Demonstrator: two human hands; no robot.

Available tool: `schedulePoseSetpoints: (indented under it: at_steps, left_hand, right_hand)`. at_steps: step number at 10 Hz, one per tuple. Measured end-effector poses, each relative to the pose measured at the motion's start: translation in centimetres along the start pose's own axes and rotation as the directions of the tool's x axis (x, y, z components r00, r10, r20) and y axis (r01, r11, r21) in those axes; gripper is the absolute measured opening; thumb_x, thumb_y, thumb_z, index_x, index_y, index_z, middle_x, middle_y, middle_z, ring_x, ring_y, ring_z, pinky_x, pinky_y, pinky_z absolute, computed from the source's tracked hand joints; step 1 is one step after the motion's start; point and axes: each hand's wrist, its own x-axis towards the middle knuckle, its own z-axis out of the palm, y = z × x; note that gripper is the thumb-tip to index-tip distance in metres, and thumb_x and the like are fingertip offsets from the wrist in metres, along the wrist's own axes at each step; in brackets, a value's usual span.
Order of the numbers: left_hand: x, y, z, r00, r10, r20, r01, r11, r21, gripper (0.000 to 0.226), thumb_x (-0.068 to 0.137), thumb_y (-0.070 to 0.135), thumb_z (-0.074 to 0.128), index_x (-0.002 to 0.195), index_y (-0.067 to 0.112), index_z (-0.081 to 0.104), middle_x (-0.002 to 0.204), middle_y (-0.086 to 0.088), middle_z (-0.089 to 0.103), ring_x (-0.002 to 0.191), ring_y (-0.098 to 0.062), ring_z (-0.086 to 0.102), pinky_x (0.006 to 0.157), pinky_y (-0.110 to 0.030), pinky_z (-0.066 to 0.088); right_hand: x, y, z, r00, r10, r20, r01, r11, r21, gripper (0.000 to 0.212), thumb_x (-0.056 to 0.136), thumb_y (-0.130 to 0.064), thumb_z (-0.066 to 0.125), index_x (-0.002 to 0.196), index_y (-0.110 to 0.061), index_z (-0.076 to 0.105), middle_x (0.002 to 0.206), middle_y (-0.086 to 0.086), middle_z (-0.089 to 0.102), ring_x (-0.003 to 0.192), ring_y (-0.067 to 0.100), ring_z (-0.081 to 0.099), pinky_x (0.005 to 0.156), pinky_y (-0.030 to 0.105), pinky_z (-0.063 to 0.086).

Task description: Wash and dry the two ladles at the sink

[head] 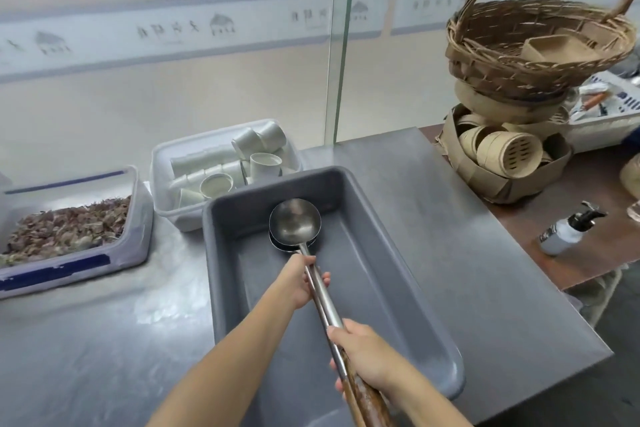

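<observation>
Over tub [382, 270], both hands [297, 283] [364, 354] gripping ladles [295, 221]

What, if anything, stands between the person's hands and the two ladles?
Nothing visible does. The left hand grips the metal handles of the stacked ladles near the bowls; the right hand grips them lower, over the grey tub.

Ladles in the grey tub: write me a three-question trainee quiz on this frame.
1. True or false: the left hand and right hand both grip the ladles' handles.
2. The ladle bowls are over: A) grey tub B) wicker basket C) pump bottle.
3. Fill in: the clear box behind the tub holds white ____.
Key: 1 true; 2 A; 3 cups.
</observation>
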Motion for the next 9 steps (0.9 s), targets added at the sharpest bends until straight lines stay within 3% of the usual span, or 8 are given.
schedulePoseSetpoints:
  at_steps: [1,2,3,4,5,6,8,9]
  left_hand:
    - [1.6,0.4,0.0,1.0,-0.013,0.001,0.013,0.998,0.058,0.015,0.097,0.013,0.05,0.097,-0.002,0.051,0.081,-0.017,0.051,0.066,-0.032,0.063,0.06,-0.04,0.056]
    - [2.6,0.5,-0.2,1.0,-0.017,-0.005,0.017,0.996,0.088,0.019,0.097,0.016,0.051,0.1,-0.003,0.054,0.084,-0.02,0.058,0.062,-0.03,0.066,0.057,-0.037,0.058]
    - [3.0,0.4,-0.5,1.0,-0.014,0.001,0.014,0.995,0.096,0.026,0.097,0.019,0.052,0.108,-0.003,0.056,0.093,-0.021,0.06,0.06,-0.027,0.068,0.048,-0.03,0.056]
    - [3.1,0.3,-0.9,1.0,0.002,-0.007,-0.001,0.99,0.14,0.035,0.098,0.022,0.051,0.122,-0.003,0.057,0.099,-0.019,0.063,0.057,-0.022,0.07,0.043,-0.024,0.052]
    - [3.2,0.2,-1.2,1.0,0.018,-0.019,-0.014,0.983,0.184,0.04,0.098,0.024,0.054,0.127,-0.004,0.057,0.1,-0.019,0.069,0.067,-0.024,0.071,0.05,-0.026,0.053]
    - [2.8,0.1,-1.2,0.996,0.065,-0.054,-0.05,0.969,0.241,0.035,0.097,0.022,0.057,0.122,-0.002,0.055,0.107,-0.023,0.069,0.085,-0.032,0.066,0.069,-0.035,0.055]
    - [-0.1,0.4,-2.6,0.973,0.222,-0.064,-0.162,0.853,0.495,0.024,0.095,0.027,0.057,0.106,0.005,0.052,0.082,-0.008,0.057,0.064,-0.019,0.054,0.06,-0.027,0.05]
    - [-2.8,0.4,-3.8,0.929,0.363,-0.077,-0.192,0.648,0.737,0.062,0.093,0.045,0.055,0.142,0.008,0.044,0.132,-0.01,0.056,0.095,-0.021,0.06,0.084,-0.032,0.05]
  right_hand:
    - [1.4,0.7,-0.4,0.998,-0.048,-0.045,0.035,0.965,-0.259,0.017,0.094,-0.046,0.047,0.093,-0.031,0.054,0.084,-0.002,0.065,0.074,0.024,0.066,0.081,0.04,0.059]
    - [2.2,1.3,-0.5,0.999,-0.038,-0.021,0.031,0.958,-0.286,0.011,0.094,-0.047,0.046,0.1,-0.041,0.052,0.083,-0.002,0.067,0.069,0.019,0.067,0.078,0.035,0.061]
    - [2.9,1.4,-0.6,1.0,-0.021,-0.017,0.016,0.968,-0.249,0.011,0.095,-0.043,0.049,0.098,-0.034,0.056,0.082,-0.001,0.07,0.059,0.015,0.068,0.068,0.029,0.059]
    - [3.4,1.6,-0.6,0.999,-0.018,-0.035,0.009,0.971,-0.238,0.016,0.097,-0.041,0.052,0.089,-0.028,0.056,0.078,-0.001,0.075,0.06,0.01,0.069,0.07,0.027,0.058]
    - [3.7,1.9,-0.5,0.999,-0.003,-0.038,-0.007,0.967,-0.254,0.021,0.096,-0.045,0.053,0.087,-0.026,0.057,0.088,0.001,0.079,0.072,0.011,0.072,0.077,0.03,0.056]
    - [4.1,2.4,-0.5,0.999,0.001,-0.051,-0.015,0.961,-0.274,0.03,0.093,-0.051,0.054,0.094,-0.022,0.063,0.096,0.0,0.077,0.094,0.018,0.072,0.09,0.036,0.055]
    - [3.7,2.2,-0.5,0.999,-0.018,-0.034,0.006,0.948,-0.319,0.033,0.093,-0.056,0.054,0.109,-0.03,0.065,0.106,-0.01,0.072,0.101,0.008,0.066,0.094,0.03,0.052]
    - [3.3,1.2,-0.9,0.997,-0.07,-0.031,0.05,0.907,-0.418,0.045,0.095,-0.061,0.05,0.125,-0.028,0.06,0.12,-0.006,0.067,0.112,0.014,0.062,0.103,0.034,0.048]
